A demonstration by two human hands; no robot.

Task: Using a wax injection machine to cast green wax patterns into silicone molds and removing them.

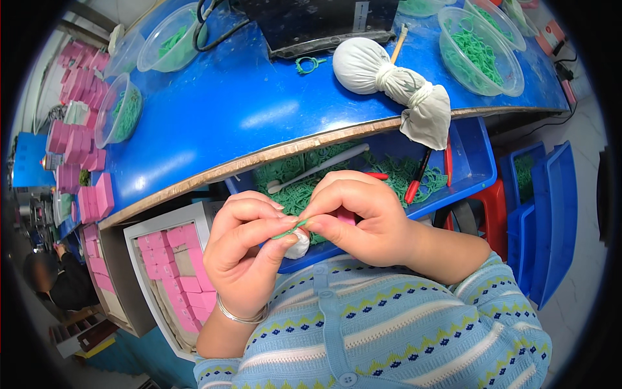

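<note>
Close together over a blue drawer-like tray (478,170), my left hand (241,243) and my right hand (366,217) pinch a small, thin green piece (295,229) between thumbs and fingers. Its exact shape is mostly covered by the fingertips. Just under it shows a white lump (298,246), partly hidden by the left fingers. Something pink peeks out by my right palm. Heaps of green ring-like pieces (311,159) fill the tray behind my hands. Across them lies a pale stick-shaped tool (321,170), and farther right a black tool with a red end (416,181).
Over the blue bench's (194,136) edge hangs a tied white cloth bundle (392,81). Clear plastic bowls (512,84) of green pieces stand on the bench. Pink blocks (172,272) fill a white-framed drawer at left. Blue bins (557,220) stand at right; another person (71,282) is far left.
</note>
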